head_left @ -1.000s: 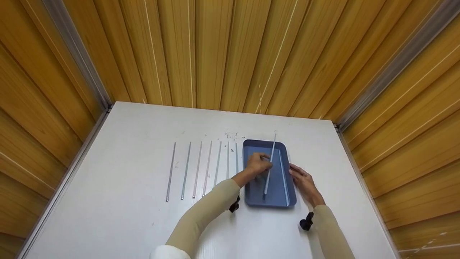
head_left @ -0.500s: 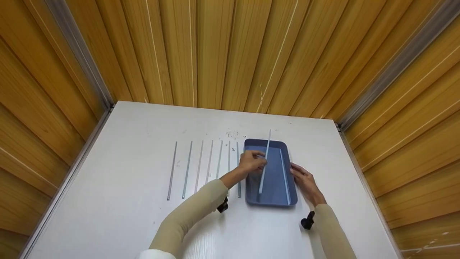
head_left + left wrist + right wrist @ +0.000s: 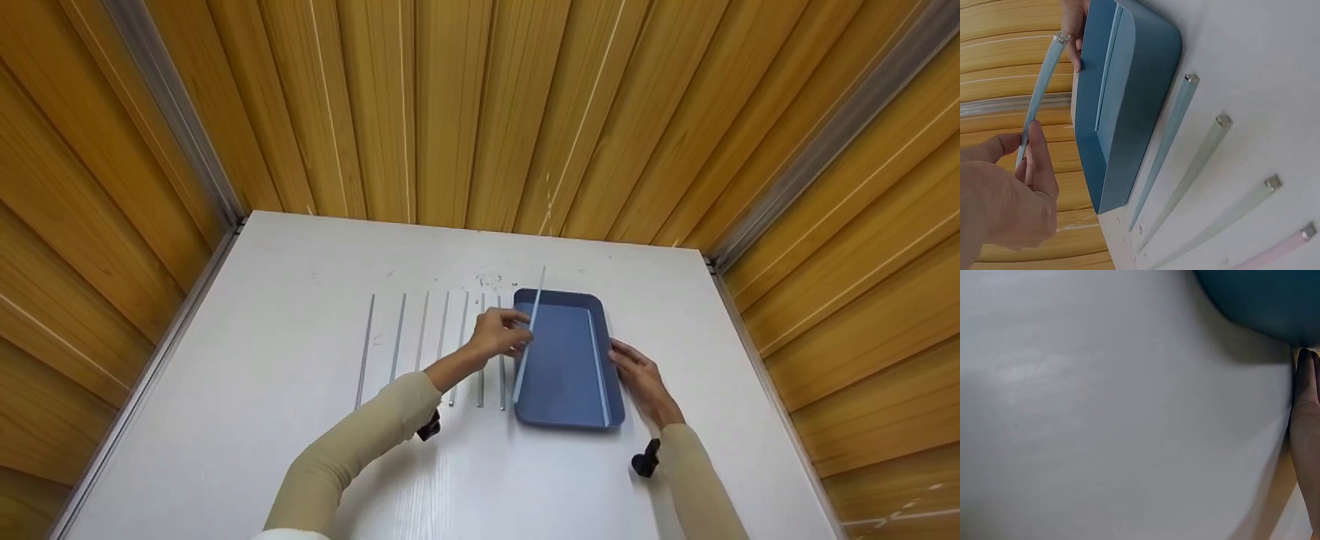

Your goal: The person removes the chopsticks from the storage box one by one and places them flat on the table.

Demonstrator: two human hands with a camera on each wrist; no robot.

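My left hand [image 3: 493, 334] pinches a pale blue chopstick [image 3: 537, 298] between thumb and fingers, over the left side of the blue tray [image 3: 561, 409]. In the left wrist view the held chopstick [image 3: 1043, 76] is tilted, its silver-capped thick end up and clear of the tray. Another light blue chopstick [image 3: 598, 367] lies lengthwise inside the tray near its right wall. Against the outside of that wall rest the fairly straight fingers of my right hand [image 3: 643, 381]. The right wrist view catches only part of that hand [image 3: 1306, 422] beside the tray's underside [image 3: 1275, 304].
Left of the tray, several chopsticks lie side by side on the white table [image 3: 465, 480], among them a blue one [image 3: 1168, 140] closest to the tray and a pink one [image 3: 1278, 250]. My left forearm covers some lower ends. Wood-patterned walls [image 3: 442, 112] enclose the table.
My left hand has moved left with the chopstick, from the tray's middle to its left side. The right hand stays at the tray's right wall.
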